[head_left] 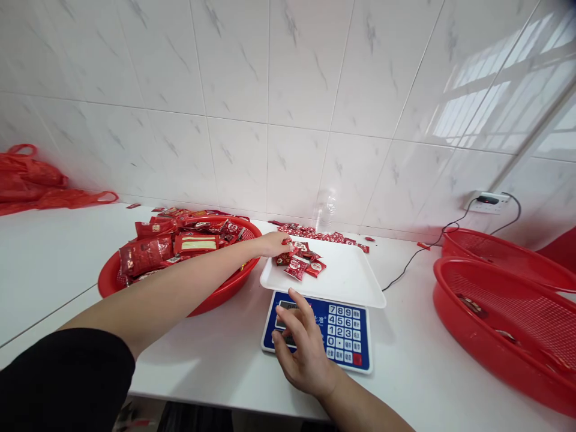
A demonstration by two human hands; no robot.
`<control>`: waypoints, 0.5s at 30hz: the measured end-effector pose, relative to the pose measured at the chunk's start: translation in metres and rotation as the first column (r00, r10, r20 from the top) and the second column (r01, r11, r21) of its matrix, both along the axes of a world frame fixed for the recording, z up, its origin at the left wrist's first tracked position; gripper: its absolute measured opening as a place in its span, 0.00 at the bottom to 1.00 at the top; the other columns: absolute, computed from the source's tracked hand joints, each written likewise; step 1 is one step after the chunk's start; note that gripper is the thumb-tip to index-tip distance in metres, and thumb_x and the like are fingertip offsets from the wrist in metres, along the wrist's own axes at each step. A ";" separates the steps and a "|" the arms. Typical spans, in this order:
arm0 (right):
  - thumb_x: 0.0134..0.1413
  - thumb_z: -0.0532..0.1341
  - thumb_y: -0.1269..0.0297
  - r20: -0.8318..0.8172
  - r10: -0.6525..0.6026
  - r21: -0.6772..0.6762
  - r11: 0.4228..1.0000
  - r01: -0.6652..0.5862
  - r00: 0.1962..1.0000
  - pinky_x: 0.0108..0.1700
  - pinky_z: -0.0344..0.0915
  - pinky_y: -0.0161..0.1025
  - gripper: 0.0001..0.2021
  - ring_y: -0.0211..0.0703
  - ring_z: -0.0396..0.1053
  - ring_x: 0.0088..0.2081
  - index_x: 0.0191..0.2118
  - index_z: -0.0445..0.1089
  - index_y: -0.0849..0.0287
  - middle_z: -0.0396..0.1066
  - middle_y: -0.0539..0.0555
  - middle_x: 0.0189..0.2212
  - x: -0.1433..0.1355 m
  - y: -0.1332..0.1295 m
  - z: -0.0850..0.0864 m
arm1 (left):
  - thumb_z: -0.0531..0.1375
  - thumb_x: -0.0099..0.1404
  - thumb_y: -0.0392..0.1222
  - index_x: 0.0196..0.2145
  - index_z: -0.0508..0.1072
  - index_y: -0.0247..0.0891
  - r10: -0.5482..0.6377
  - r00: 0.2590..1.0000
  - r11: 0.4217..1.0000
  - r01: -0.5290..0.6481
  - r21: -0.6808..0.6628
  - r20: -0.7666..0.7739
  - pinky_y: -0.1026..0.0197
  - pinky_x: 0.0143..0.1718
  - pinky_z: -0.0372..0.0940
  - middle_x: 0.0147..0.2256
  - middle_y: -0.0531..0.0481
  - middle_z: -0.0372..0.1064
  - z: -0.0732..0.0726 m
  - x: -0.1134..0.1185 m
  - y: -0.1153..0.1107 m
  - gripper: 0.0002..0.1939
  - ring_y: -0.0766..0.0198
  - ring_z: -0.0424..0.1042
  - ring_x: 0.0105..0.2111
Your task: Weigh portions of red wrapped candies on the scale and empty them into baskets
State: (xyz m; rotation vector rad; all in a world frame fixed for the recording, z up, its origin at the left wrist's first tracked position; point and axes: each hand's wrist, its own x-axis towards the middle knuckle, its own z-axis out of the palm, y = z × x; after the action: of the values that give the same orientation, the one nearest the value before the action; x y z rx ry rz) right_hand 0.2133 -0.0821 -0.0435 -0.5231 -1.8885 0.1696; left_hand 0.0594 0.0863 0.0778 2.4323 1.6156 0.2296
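My left hand reaches across to the left side of the white scale tray. Its fingers are closed on small red packets; how many they grip is hidden. Several red packets with white print lie in a loose heap under and beside the fingertips. Above the blue digital scale hovers my right hand, holding nothing, fingers apart and curved. It covers part of the scale's display, while the number keys show to its right.
A red basket heaped with red packages stands left of the scale. More packets lie along the wall near a clear bottle. Red baskets stand at right; a black cable runs to the socket. Red bags lie far left.
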 end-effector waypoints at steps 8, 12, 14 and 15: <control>0.57 0.54 0.74 0.006 0.003 -0.011 1.000 -0.003 1.000 0.37 0.73 0.42 0.28 0.40 0.69 0.40 0.62 0.52 0.53 0.48 0.65 0.63 0.000 0.003 0.001 | 0.56 0.62 0.46 0.54 0.64 0.37 0.068 0.997 0.994 -0.065 0.083 -0.034 0.59 0.52 0.59 0.56 0.41 0.63 -0.018 0.017 0.010 0.23 0.53 0.64 0.54; 0.57 0.54 0.73 0.017 0.008 -0.012 1.000 -0.008 1.000 0.37 0.73 0.41 0.28 0.40 0.69 0.41 0.62 0.51 0.53 0.49 0.65 0.62 0.000 0.004 0.002 | 0.56 0.62 0.42 0.55 0.63 0.39 0.110 0.994 0.989 -0.107 0.101 -0.028 0.59 0.53 0.59 0.57 0.42 0.62 -0.019 0.015 0.016 0.24 0.54 0.64 0.55; 0.57 0.54 0.73 0.023 0.016 -0.015 1.000 -0.016 1.000 0.37 0.73 0.41 0.28 0.40 0.69 0.40 0.62 0.51 0.53 0.49 0.65 0.62 0.000 0.004 0.003 | 0.56 0.61 0.39 0.54 0.65 0.40 0.133 0.991 0.986 -0.129 0.105 -0.028 0.59 0.52 0.60 0.56 0.43 0.63 -0.018 0.014 0.019 0.22 0.54 0.65 0.54; 0.57 0.55 0.73 0.023 0.019 -0.016 1.000 -0.019 1.000 0.37 0.73 0.41 0.28 0.40 0.69 0.40 0.62 0.51 0.53 0.49 0.65 0.62 0.000 0.004 0.003 | 0.56 0.61 0.38 0.53 0.66 0.40 0.141 0.990 0.985 -0.137 0.106 -0.029 0.59 0.52 0.60 0.56 0.43 0.64 -0.018 0.013 0.020 0.22 0.53 0.65 0.54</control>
State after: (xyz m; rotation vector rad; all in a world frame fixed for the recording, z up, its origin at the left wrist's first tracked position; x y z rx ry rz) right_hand 0.2136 -0.0783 -0.0403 -0.5196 -1.9168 0.1919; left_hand 0.0724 0.1062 0.0602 2.4134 1.8354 0.3014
